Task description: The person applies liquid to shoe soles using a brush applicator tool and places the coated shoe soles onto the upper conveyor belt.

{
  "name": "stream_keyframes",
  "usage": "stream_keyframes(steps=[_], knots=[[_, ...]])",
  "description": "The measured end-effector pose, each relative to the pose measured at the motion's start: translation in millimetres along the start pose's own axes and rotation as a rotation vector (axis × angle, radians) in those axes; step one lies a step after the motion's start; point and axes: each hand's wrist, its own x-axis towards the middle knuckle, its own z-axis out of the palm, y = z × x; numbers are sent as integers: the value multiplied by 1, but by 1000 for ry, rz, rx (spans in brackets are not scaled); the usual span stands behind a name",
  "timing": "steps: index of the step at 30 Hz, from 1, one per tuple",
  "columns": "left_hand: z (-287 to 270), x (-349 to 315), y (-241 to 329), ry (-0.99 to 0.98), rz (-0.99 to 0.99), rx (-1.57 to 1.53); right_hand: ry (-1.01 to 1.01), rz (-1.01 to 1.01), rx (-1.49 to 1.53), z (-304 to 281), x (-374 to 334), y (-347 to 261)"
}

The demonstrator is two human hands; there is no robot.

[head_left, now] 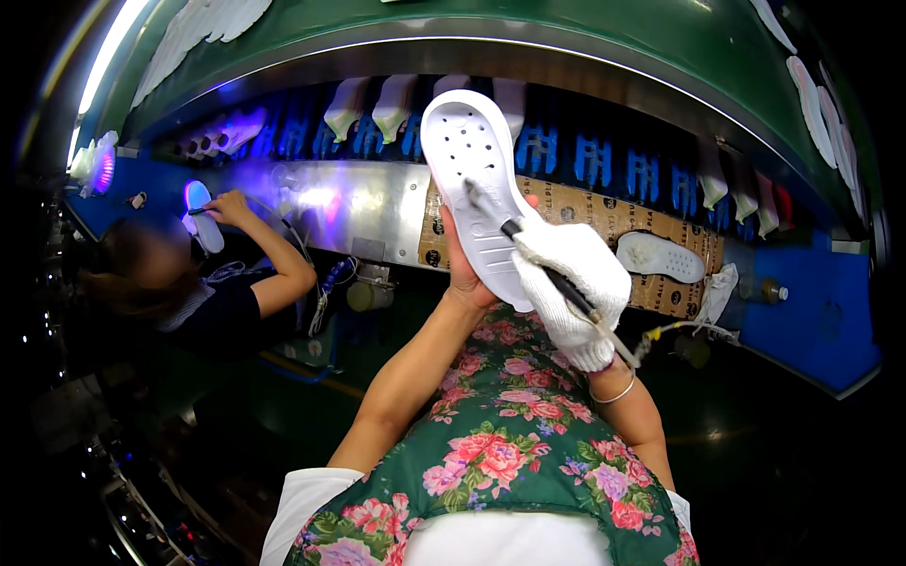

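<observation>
Well to the left of your left grip, a co-worker (278, 274) leaned toward another sole (209, 234) under violet light. Nearer that grip ran the bare metal table (373, 203). Your bare left grip (461, 274) was wrapped around the nearer part of a white sole (462, 123), fingers showing at both edges, probably so that the perforated face stayed turned up and unobstructed. The sole was raised above the table, slanting up and away from you, likely to bring its surface within easy sight. Your gloved right grip (578, 269) was closed on a black-handled brush (564, 286), pen-fashion, its blurred tip over the sole's middle; that hold seemed suited to fine control. Beyond and right of this grip, a second sole (672, 258) lay on cardboard (580, 208), which presumably protected the table. Farther right, a white cloth (719, 291) sat beside the cardboard, perhaps for wiping.
</observation>
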Motion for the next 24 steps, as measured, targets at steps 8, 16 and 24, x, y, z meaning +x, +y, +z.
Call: stream_keyframes(steps=[8,16,24], knots=[[-3,5,15,51,-15,181,-140,-227,18,2,9,2],[5,9,17,-125,-114,115,-225,-279,-63,0,4,-2],[10,5,27,-17,-13,204,-296,-360,-118,0,-8,12]])
